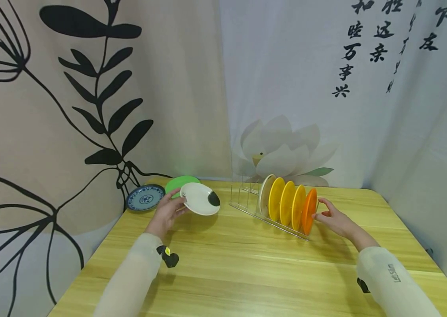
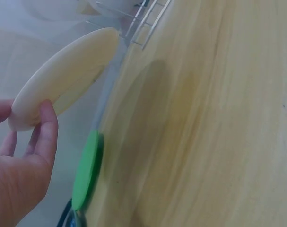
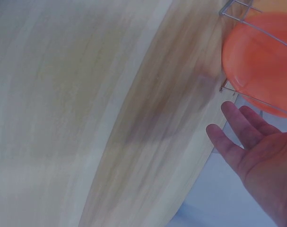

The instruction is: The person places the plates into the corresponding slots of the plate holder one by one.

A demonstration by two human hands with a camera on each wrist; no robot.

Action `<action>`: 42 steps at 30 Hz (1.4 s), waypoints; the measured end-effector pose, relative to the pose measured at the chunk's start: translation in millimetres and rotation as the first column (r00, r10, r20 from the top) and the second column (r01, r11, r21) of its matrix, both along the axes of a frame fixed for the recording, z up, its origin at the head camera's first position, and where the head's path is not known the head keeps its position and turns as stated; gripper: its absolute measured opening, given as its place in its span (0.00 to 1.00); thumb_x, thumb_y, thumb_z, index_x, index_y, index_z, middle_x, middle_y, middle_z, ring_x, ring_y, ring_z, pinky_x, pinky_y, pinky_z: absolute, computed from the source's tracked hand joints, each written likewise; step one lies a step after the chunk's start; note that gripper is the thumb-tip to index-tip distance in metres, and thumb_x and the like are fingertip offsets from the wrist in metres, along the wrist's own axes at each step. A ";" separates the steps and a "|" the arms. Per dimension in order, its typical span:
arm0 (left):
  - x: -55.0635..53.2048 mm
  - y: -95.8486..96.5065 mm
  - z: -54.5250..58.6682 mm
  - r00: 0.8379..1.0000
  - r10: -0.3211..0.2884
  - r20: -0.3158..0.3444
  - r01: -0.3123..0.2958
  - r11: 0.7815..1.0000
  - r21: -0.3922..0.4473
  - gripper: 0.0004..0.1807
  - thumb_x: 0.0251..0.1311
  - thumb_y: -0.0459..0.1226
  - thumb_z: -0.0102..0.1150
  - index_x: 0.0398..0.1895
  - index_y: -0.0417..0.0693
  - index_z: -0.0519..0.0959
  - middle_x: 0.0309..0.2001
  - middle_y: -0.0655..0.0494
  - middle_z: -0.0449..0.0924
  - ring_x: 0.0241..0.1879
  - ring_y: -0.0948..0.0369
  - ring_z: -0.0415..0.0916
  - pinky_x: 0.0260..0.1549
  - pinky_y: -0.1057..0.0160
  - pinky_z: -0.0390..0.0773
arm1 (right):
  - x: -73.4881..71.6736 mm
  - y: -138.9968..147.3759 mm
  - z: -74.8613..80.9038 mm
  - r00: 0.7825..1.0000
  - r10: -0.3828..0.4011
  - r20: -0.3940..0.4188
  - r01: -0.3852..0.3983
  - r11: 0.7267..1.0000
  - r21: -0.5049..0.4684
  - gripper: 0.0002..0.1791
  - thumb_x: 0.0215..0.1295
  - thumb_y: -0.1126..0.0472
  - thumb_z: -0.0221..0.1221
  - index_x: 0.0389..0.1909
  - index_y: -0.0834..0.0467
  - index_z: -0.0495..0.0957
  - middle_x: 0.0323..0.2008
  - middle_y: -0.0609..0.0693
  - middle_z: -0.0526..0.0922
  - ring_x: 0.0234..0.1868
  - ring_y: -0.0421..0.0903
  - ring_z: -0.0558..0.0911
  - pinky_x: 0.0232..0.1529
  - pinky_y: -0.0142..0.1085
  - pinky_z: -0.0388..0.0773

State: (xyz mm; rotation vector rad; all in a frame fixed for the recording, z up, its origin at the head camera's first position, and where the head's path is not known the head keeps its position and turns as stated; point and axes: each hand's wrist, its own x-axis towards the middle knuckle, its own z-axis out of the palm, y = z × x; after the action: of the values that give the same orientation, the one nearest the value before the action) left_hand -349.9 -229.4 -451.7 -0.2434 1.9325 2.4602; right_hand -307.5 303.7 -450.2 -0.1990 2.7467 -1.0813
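Note:
My left hand [image 1: 171, 210] pinches the near-left rim of a white plate [image 1: 198, 199] with a black patch, holding it tilted above the table. The left wrist view shows its pale underside, with thumb and fingers on either side of the rim. A wire dish rack [image 1: 247, 211] holds a cream plate [image 1: 266, 196], several yellow plates [image 1: 286, 203] and an orange plate [image 1: 308, 211], all on edge. At the rack's right end is my right hand [image 1: 336, 220], fingers spread loosely beside the orange plate. Whether its thumb touches the plate or the wire, I cannot tell.
Behind my left hand, a green plate [image 1: 179, 182] lies near the table's back edge, with a blue patterned plate [image 1: 145, 197] to its left. The wooden table [image 1: 255, 273] ends at a printed curtain [image 1: 191, 88] behind and at the sides.

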 end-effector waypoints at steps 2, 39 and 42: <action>-1.3 0.7 2.4 1.000 0.004 -0.002 -0.004 1.000 0.004 0.35 0.65 0.26 0.55 0.75 0.44 0.59 0.65 0.37 0.67 0.44 0.58 0.81 0.45 0.61 0.83 | -0.1 0.3 -0.4 1.000 0.008 -0.003 -0.008 1.000 -0.006 0.44 0.73 0.40 0.51 0.77 0.58 0.42 0.65 0.79 0.61 0.62 0.75 0.67 0.57 0.68 0.67; -26.7 49.6 47.2 0.994 0.039 -0.098 -0.030 0.995 0.094 0.31 0.61 0.25 0.57 0.68 0.45 0.66 0.57 0.42 0.73 0.45 0.53 0.79 0.60 0.45 0.73 | -0.2 1.4 -1.2 1.000 0.019 0.004 -0.019 1.000 -0.020 0.44 0.73 0.39 0.50 0.77 0.56 0.41 0.66 0.79 0.60 0.62 0.76 0.66 0.56 0.69 0.68; -31.3 55.8 49.8 0.994 0.040 -0.103 -0.030 0.994 0.102 0.31 0.60 0.24 0.57 0.68 0.45 0.67 0.57 0.42 0.73 0.43 0.54 0.79 0.56 0.48 0.77 | -0.2 1.4 -1.3 1.000 0.020 0.003 -0.020 1.000 -0.016 0.44 0.72 0.39 0.50 0.77 0.56 0.42 0.66 0.79 0.60 0.62 0.76 0.66 0.56 0.69 0.68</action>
State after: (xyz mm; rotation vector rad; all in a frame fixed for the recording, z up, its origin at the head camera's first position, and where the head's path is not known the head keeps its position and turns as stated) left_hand -381.2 -173.6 -401.9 -0.1506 1.8495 2.6345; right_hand -307.8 305.1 -451.5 -0.2264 2.7281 -1.0984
